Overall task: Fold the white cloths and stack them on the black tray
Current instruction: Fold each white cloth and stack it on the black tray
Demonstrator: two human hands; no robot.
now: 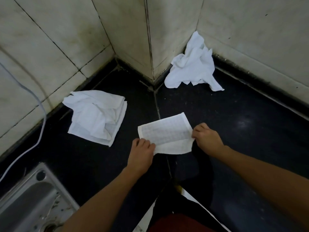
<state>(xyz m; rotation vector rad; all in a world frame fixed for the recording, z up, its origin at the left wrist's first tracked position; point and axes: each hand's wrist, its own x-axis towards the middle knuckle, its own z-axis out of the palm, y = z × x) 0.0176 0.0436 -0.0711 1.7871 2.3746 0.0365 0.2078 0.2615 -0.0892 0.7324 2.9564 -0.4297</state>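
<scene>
At the far left a steel sink (30,198) is let into the black desk (250,123), and a pale cable (42,118) trails down the tiled wall. Next lies a loose stack of folded cloths (98,118), probably set aside as finished work. It rests on the desk. I cannot make out a black tray against the dark surface.

The left hand (142,153) pinches the near left corner of a half-folded cloth (167,133), knuckles up and fingers curled. The right hand (206,139) pinches its right edge the same way. Both forearms reach forward and hold the cloth taut just above the desk, likely to square the fold.

At the back right a crumpled heap of cloths (192,64) leans in the wall corner, waiting to be folded.
</scene>
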